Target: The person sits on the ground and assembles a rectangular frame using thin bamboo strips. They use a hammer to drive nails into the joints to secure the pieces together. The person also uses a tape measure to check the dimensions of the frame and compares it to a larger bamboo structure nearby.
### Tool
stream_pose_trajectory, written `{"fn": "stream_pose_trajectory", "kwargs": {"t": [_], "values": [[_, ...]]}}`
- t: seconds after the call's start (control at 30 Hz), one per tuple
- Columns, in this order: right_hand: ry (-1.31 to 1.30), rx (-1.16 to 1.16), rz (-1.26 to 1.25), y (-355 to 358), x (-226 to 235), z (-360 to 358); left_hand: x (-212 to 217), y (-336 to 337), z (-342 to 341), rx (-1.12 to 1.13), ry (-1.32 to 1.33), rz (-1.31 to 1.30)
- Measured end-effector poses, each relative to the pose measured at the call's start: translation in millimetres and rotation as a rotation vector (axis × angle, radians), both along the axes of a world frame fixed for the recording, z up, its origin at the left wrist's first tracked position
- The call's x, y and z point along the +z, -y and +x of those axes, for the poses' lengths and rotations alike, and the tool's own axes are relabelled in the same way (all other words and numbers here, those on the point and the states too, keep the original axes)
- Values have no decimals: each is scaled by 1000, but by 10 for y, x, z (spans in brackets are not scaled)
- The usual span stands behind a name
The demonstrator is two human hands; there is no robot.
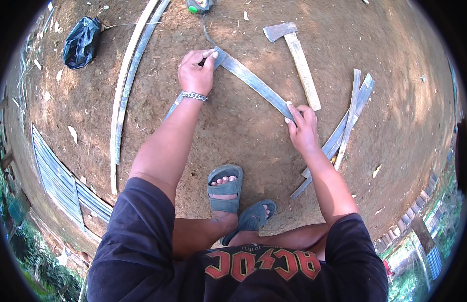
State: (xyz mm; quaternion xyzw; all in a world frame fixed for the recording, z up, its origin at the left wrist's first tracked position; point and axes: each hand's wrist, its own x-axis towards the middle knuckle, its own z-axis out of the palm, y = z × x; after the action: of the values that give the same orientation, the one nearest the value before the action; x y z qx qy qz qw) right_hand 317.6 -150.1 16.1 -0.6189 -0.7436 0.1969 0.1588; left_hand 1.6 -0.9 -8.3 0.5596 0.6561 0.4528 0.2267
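My left hand [197,73], with a chain bracelet at the wrist, pinches the upper corner where two flat grey strips overlap. One strip [256,80] runs from there down to the right; its near end lies under the fingers of my right hand [304,128], which grip it. The second strip [174,105] goes down to the left and is partly hidden by my left hand and forearm. Both strips look like weathered wood or bamboo. Beyond my right hand lies an axe [301,60] with a pale wooden handle, its head pointing away from me.
A tape measure [199,6] with a green button lies at the far edge, a thin dark cord beside it. Two long curved strips [127,75] and a black plastic bag [81,43] lie left. Crossed slats [350,118] lie right; a slatted grey panel [57,171] rests lower left.
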Motion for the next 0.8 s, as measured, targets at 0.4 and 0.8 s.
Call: {"fn": "stream_pose_trajectory", "kwargs": {"t": [0.4, 0.8], "values": [[13, -34, -9, 9, 7, -12, 28, 3, 13, 5, -51, -13], [175, -205, 64, -219, 135, 3, -4, 3, -10, -9, -84, -16]]}}
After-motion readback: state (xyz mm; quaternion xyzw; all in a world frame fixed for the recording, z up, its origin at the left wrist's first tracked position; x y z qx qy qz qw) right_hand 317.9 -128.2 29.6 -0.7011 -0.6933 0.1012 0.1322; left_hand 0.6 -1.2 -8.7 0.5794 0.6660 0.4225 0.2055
